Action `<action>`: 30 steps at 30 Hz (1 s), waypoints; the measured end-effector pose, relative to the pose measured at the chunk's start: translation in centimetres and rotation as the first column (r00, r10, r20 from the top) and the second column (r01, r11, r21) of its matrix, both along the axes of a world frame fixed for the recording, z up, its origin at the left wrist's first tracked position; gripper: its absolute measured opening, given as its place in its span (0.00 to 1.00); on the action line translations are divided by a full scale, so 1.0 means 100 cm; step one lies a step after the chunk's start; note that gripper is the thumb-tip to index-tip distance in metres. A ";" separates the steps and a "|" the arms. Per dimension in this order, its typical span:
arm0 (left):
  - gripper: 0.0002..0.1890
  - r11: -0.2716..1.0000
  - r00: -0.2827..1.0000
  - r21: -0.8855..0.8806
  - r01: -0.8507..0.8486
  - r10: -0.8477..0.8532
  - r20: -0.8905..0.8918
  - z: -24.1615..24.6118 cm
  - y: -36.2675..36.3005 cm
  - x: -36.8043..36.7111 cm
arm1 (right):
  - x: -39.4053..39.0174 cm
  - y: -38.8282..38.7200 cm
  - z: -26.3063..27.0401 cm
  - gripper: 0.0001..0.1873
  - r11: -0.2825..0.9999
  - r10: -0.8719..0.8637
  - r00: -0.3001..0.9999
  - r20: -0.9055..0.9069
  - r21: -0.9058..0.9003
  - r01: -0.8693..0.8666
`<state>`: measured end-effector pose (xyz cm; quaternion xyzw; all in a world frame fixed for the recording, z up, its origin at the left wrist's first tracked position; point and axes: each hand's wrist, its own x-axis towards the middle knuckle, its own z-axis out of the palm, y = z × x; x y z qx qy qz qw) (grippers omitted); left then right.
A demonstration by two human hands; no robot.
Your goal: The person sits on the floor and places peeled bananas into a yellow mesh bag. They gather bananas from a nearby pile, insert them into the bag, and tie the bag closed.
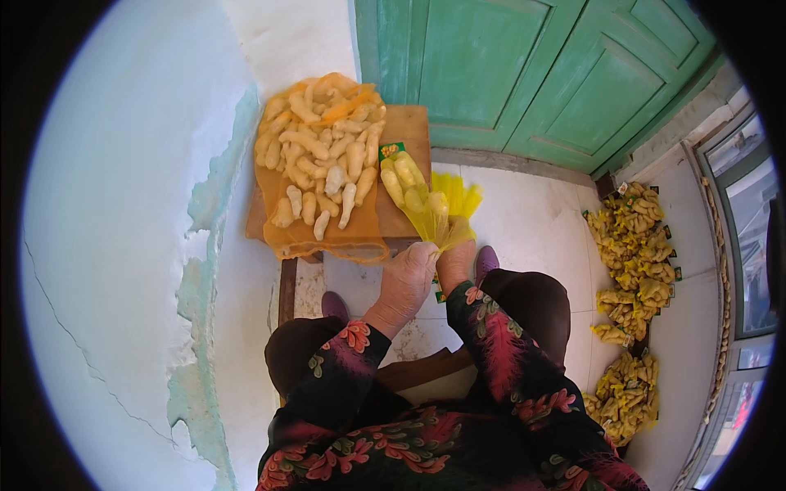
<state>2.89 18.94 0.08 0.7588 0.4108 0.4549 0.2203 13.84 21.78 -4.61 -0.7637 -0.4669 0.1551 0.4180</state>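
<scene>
My left hand [410, 277] is closed on the gathered edge of a small yellow mesh bag [419, 212]. Several pale, root-like pieces lie inside that bag, and a green printed tag [391, 151] sits at its far end on the wooden table. My right hand [455, 255] is partly wrapped by the yellow mesh, close beside the left, with its fingers hidden; whether it grips anything does not show. On the table [408, 123], to the left, a large orange mesh sack [362, 243] lies opened towards me, full of loose pale pieces [304, 144].
Filled yellow mesh bags [632, 245] are piled along the right wall, with another pile [626, 393] nearer me. Green wooden doors [491, 67] stand beyond the table. A peeling wall [236, 184] rises at the left. My knees flank my forearms.
</scene>
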 end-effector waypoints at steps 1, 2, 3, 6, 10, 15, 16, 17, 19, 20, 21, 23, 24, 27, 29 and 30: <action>0.05 1.000 1.000 0.019 0.011 -0.011 -0.012 0.001 -0.001 0.000 | 0.001 0.001 -0.003 0.09 0.998 -0.051 0.998 0.022 0.043 0.050; 0.05 0.999 0.999 0.032 0.020 -0.019 -0.026 0.002 -0.002 0.000 | 0.000 0.002 -0.006 0.09 0.999 -0.040 0.995 -0.093 -0.003 0.040; 0.06 0.998 0.999 0.048 0.027 -0.025 -0.038 0.004 -0.003 0.000 | -0.001 0.004 -0.008 0.09 0.998 -0.034 0.980 -0.197 0.039 0.043; 0.08 0.997 0.998 0.082 -0.013 0.019 -0.067 0.013 -0.003 0.003 | 0.004 -0.002 -0.008 0.09 0.995 0.017 0.944 -0.328 0.102 0.017; 0.10 0.961 0.979 0.230 -0.153 0.179 -0.096 0.022 -0.001 0.009 | 0.008 -0.019 0.001 0.07 0.966 0.167 0.978 0.121 0.180 -0.187; 0.09 0.997 0.934 -0.058 -0.051 0.027 -0.356 0.011 0.007 0.009 | 0.002 -0.034 -0.001 0.09 0.981 0.190 0.976 0.105 0.022 -0.193; 0.08 0.999 0.961 -0.035 -0.039 0.028 -0.275 0.008 0.007 0.010 | 0.001 -0.038 -0.004 0.09 0.981 0.192 0.957 0.219 -0.020 -0.192; 0.07 0.996 0.973 -0.079 -0.028 0.009 -0.230 0.005 0.007 0.010 | 0.001 -0.039 -0.008 0.09 0.977 0.205 0.974 0.093 0.034 -0.209; 0.07 0.996 0.984 -0.089 0.023 -0.038 -0.172 0.002 0.006 0.012 | 0.001 -0.036 -0.015 0.09 0.980 0.192 0.964 -0.182 0.094 -0.177; 0.07 0.997 0.985 -0.057 0.060 -0.069 -0.161 0.001 0.003 0.012 | 0.000 -0.034 -0.019 0.10 0.971 0.197 0.963 -0.187 0.173 -0.165; 0.07 0.995 0.983 -0.010 0.104 -0.104 -0.151 0.001 0.001 0.012 | 0.002 -0.027 -0.022 0.10 0.978 0.177 0.961 -0.213 0.148 -0.147; 0.07 0.993 0.986 -0.010 0.120 -0.121 -0.111 0.003 -0.002 0.011 | 0.004 -0.016 -0.027 0.11 0.986 0.123 0.870 -0.477 0.160 -0.051; 0.07 0.993 0.990 0.000 0.118 -0.118 -0.074 0.004 -0.003 0.010 | 0.005 -0.011 -0.029 0.12 0.983 0.097 0.722 -0.685 0.177 0.036; 0.07 0.992 0.992 -0.002 0.124 -0.124 -0.039 0.005 -0.003 0.009 | 0.012 -0.005 -0.033 0.13 0.984 0.103 0.790 -0.604 0.176 0.007; 0.08 0.994 0.994 -0.036 0.099 -0.100 -0.038 0.004 -0.003 0.008 | 0.013 -0.004 -0.034 0.13 0.979 0.146 0.831 -0.537 0.198 -0.043; 0.08 0.995 0.997 -0.065 0.075 -0.076 -0.021 0.003 -0.003 0.009 | 0.013 -0.003 -0.035 0.13 0.972 0.175 0.768 -0.616 0.233 -0.034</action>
